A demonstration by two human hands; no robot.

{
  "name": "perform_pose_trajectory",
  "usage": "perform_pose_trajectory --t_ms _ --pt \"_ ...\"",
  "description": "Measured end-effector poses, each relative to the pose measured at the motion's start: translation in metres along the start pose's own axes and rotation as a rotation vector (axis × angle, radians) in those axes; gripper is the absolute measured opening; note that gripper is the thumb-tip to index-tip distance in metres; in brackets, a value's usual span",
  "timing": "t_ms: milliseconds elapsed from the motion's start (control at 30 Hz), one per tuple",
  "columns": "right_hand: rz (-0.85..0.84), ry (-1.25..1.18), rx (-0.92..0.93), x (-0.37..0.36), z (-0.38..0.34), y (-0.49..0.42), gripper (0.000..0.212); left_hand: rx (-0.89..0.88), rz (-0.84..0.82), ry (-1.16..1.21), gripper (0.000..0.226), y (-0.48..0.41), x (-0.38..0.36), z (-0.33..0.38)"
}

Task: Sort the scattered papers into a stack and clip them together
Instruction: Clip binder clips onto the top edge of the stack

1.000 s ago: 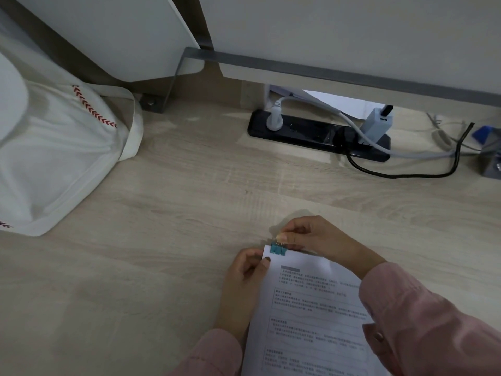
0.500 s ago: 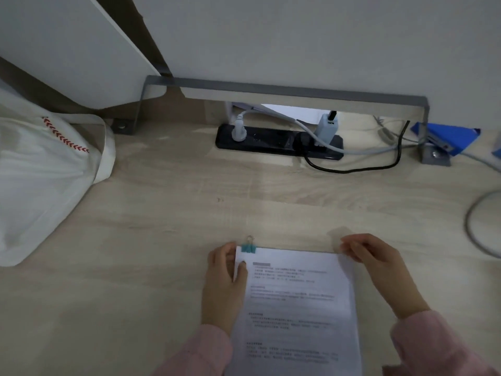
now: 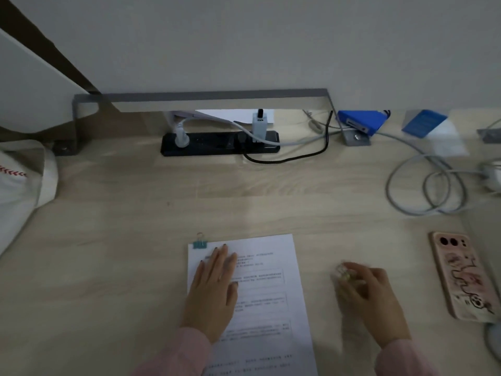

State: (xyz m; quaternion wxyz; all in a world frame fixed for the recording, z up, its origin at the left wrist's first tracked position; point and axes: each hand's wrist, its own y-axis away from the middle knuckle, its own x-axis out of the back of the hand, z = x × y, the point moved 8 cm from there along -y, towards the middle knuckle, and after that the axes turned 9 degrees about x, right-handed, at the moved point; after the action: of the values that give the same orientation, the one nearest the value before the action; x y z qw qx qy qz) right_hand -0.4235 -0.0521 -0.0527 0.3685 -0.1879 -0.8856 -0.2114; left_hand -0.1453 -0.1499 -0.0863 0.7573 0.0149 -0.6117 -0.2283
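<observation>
Paper stack (image 3: 265, 294) lies centre on the tabletop (image 3: 122, 267), printed side up and edges squared. Its near end runs out of view.

Teal binder clip (image 3: 200, 244) is on the stack's far-left corner. Its wire handle sticks out past the far edge of the sheets.

Left hand (image 3: 214, 289) lies palm down on the upper-left part of the top sheet, fingers straight and close together. The fingertips are just beside the clip, not touching it. Grip here is fully open: it presses the sheets and holds nothing.

Right hand (image 3: 368, 294) is over the tabletop to the right of the stack, apart from the paper, between it and the phone (image 3: 461, 275). It is motion-blurred. The fingers look curled, with a small pale yellowish blob at the fingertips. Can't tell what the blob is, or whether the grip is closed on it.

Both arms are in pink sleeves.

Around it:
- The phone lies back up in a pink patterned case, near the right edge.
- Black power strip (image 3: 219, 143) sits at the back under a grey metal bracket (image 3: 206, 94), with a white plug and a white charger plugged in.
- Black cable (image 3: 284, 158) loops in front of the strip.
- Grey cable (image 3: 428, 185) is coiled at the right rear.
- Blue box (image 3: 360, 122) sits by the bracket's right foot.
- White tote bag (image 3: 19, 185) with red stitch marks is at the left edge.
</observation>
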Motion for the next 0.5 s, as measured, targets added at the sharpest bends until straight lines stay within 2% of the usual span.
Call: perform_pose_trajectory --t_ms 100,300,433,500 --pt "0.020 0.030 -0.003 -0.006 -0.001 -0.008 0.009 0.012 -0.011 0.011 0.054 -0.001 0.001 -0.001" --pt "-0.022 0.154 0.099 -0.008 -0.017 -0.025 0.006 0.002 -0.045 0.089 0.053 -0.001 0.002 -0.002" --pt "-0.042 -0.044 0.193 -0.014 -0.060 -0.029 0.021 0.001 0.015 0.197 0.069 -0.002 0.013 0.001" --pt "-0.104 -0.178 0.249 -0.031 -0.096 -0.031 0.020 0.037 0.022 0.285 0.064 -0.004 0.019 0.001"
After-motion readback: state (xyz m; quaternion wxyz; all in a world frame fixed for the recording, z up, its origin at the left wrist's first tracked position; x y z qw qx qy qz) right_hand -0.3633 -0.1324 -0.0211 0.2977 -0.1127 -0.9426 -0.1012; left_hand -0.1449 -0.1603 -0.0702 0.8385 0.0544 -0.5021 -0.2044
